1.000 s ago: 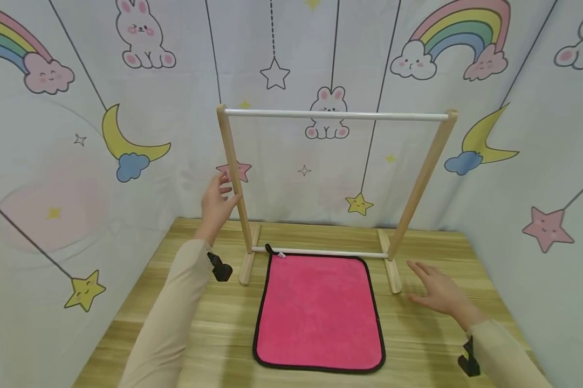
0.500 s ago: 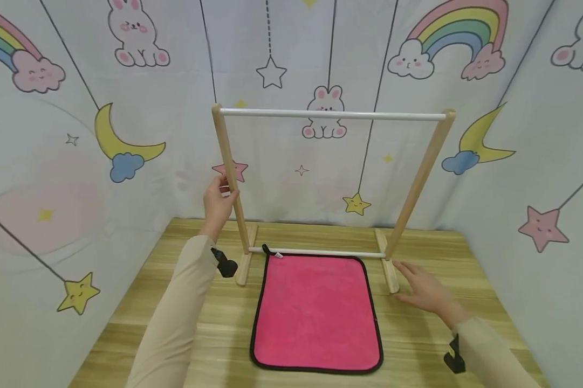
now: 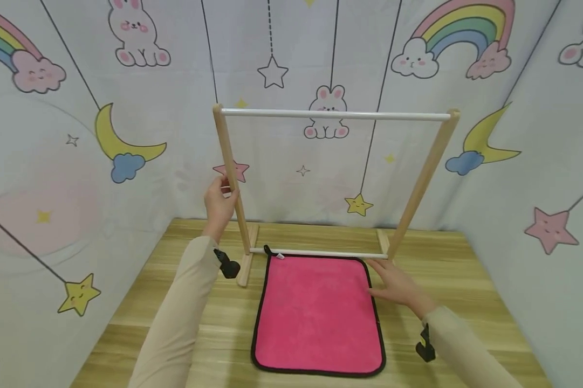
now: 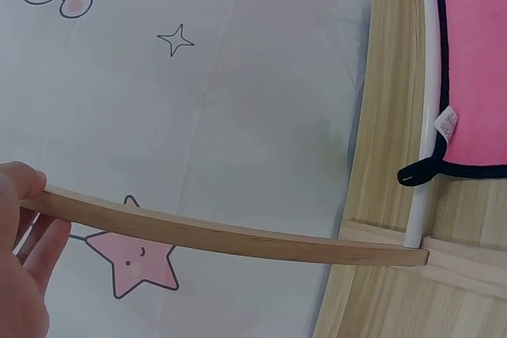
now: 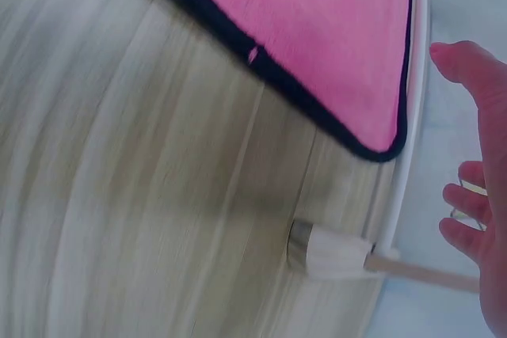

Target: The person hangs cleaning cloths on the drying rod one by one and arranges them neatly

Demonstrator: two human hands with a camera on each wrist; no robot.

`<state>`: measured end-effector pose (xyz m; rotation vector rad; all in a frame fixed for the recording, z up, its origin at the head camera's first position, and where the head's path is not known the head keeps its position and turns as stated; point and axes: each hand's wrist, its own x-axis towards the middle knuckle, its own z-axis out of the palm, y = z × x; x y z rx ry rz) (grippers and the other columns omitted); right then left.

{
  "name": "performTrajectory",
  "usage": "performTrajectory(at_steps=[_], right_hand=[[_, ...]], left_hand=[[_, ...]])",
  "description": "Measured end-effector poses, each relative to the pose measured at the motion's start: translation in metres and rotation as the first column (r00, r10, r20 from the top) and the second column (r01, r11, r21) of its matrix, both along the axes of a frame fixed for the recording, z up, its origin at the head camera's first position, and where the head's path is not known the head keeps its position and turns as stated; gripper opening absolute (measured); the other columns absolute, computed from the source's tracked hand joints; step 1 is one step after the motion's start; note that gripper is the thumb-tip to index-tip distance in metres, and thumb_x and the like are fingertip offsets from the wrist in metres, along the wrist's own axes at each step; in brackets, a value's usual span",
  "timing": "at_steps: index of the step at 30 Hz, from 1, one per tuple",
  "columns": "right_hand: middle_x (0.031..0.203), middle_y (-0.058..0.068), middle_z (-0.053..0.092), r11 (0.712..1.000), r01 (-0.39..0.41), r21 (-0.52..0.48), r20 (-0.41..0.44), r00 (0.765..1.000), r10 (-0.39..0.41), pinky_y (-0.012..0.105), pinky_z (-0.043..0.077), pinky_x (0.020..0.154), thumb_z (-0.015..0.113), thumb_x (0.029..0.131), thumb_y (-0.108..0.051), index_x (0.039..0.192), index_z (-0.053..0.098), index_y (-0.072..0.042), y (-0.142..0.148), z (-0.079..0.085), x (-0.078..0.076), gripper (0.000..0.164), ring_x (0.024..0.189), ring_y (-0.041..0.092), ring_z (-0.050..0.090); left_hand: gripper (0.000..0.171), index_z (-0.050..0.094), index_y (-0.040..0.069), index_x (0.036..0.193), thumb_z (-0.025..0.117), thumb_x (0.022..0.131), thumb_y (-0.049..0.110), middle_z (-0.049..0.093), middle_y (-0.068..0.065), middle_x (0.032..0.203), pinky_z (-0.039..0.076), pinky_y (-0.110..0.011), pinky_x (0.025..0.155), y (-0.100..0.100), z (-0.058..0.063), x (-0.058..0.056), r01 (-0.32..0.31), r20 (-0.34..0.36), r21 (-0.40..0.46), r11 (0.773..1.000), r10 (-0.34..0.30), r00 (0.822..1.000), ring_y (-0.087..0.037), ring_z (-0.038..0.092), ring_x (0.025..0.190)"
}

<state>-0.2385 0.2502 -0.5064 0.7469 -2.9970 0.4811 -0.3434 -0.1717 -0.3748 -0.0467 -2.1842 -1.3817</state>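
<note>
A wooden rack (image 3: 420, 183) with white rails stands upright at the back of the table. My left hand (image 3: 218, 205) holds its left post, thumb on the near side and fingers behind; the left wrist view shows the post (image 4: 198, 233) between thumb and fingers. A pink towel (image 3: 317, 312) with black edging lies flat in front of the rack, its far edge along the lower white rail (image 3: 330, 253). Over the towel's far right corner is my right hand (image 3: 398, 283), fingers extended and holding nothing. It hides the rack's right foot in the head view.
The wood-grain table (image 3: 213, 334) extends to both sides of the towel. A white curtain (image 3: 291, 194) with cartoon prints hangs close behind the rack and along both sides. The towel has a black corner loop (image 4: 420, 172) and a small tag (image 4: 446, 123) near the rack's left foot.
My right hand has moved left, from beside the rack's right foot to over the towel's corner. My left hand has closed round the left post. Rack and towel stay in place.
</note>
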Motion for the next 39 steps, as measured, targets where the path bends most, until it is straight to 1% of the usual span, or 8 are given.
performTrajectory(at_steps=[3,8,15,20,27,31,37,39], right_hand=[[0.136,0.020,0.041,0.999,-0.008,-0.034,0.038,0.999,0.009,0.052,0.039,0.098,0.070,0.079,-0.033,0.137,0.038,-0.004,-0.015,-0.005,-0.007,0.072,0.123,0.037,0.041],[0.136,0.022,0.041,0.994,-0.005,-0.106,0.039,0.999,0.009,0.053,0.039,0.097,0.069,0.080,-0.027,0.136,0.039,-0.002,-0.045,-0.019,-0.017,0.069,0.122,0.039,0.042],[0.137,0.024,0.038,0.979,-0.008,-0.203,0.089,0.996,0.027,0.052,0.037,0.099,0.062,0.086,-0.017,0.133,0.041,0.002,-0.077,-0.041,-0.026,0.055,0.123,0.039,0.041],[0.132,0.022,0.045,0.980,0.001,-0.201,0.065,0.998,0.012,0.049,0.036,0.102,0.059,0.088,-0.014,0.129,0.046,0.003,-0.092,-0.050,-0.030,0.047,0.123,0.037,0.042],[0.122,0.018,0.056,0.989,-0.020,-0.144,0.026,0.999,0.024,0.044,0.041,0.098,0.068,0.081,-0.024,0.119,0.056,0.001,-0.105,-0.059,-0.030,0.048,0.116,0.032,0.050],[0.120,0.015,0.057,0.992,-0.018,-0.123,0.011,1.000,0.020,0.044,0.043,0.096,0.069,0.080,-0.024,0.115,0.060,-0.001,-0.111,-0.060,-0.026,0.043,0.114,0.031,0.052],[0.105,0.013,0.064,0.981,-0.037,-0.189,-0.072,0.997,0.024,0.043,0.048,0.087,0.069,0.079,-0.013,0.103,0.067,-0.001,-0.114,-0.064,-0.020,0.027,0.101,0.028,0.059],[0.098,0.010,0.067,0.979,-0.043,-0.199,-0.105,0.994,0.022,0.040,0.050,0.083,0.069,0.079,-0.012,0.097,0.070,-0.003,-0.115,-0.066,-0.020,0.020,0.095,0.025,0.061]], left_hand=[[0.029,0.055,-0.004,0.111,0.061,0.082,0.000,0.060,-0.020,0.104,0.055,-0.037,0.080,0.000,0.000,0.001,-0.016,0.006,-0.003,1.000,0.016,1.000,-0.031,0.061,0.093],[0.031,0.056,-0.003,0.112,0.061,0.082,0.001,0.061,-0.019,0.103,0.055,-0.037,0.078,0.001,0.000,0.001,-0.029,-0.002,-0.005,1.000,0.029,1.000,-0.029,0.061,0.092],[0.031,0.055,-0.002,0.113,0.059,0.082,0.000,0.060,-0.018,0.103,0.055,-0.037,0.078,0.004,-0.003,-0.001,-0.009,0.000,-0.012,1.000,0.009,1.000,-0.029,0.060,0.091],[0.030,0.056,-0.003,0.111,0.060,0.081,-0.001,0.061,-0.019,0.103,0.055,-0.037,0.077,0.008,-0.002,0.000,-0.009,-0.001,-0.007,1.000,0.009,1.000,-0.029,0.060,0.090],[0.029,0.056,-0.003,0.109,0.061,0.081,-0.001,0.061,-0.020,0.101,0.054,-0.040,0.080,0.008,-0.002,-0.001,-0.027,-0.022,-0.015,1.000,0.027,0.999,-0.031,0.061,0.090],[0.028,0.057,-0.004,0.108,0.061,0.080,-0.001,0.062,-0.020,0.100,0.054,-0.042,0.080,0.006,-0.002,-0.001,-0.035,-0.032,-0.012,0.999,0.035,0.999,-0.032,0.061,0.090],[0.027,0.057,-0.003,0.106,0.061,0.080,-0.001,0.062,-0.019,0.100,0.055,-0.038,0.078,0.004,-0.003,0.000,-0.053,-0.031,-0.017,0.998,0.052,0.998,-0.031,0.061,0.088],[0.026,0.057,-0.003,0.106,0.061,0.080,-0.001,0.062,-0.020,0.099,0.055,-0.038,0.078,0.003,-0.003,0.001,-0.051,-0.030,-0.017,0.999,0.051,0.998,-0.031,0.061,0.088]])
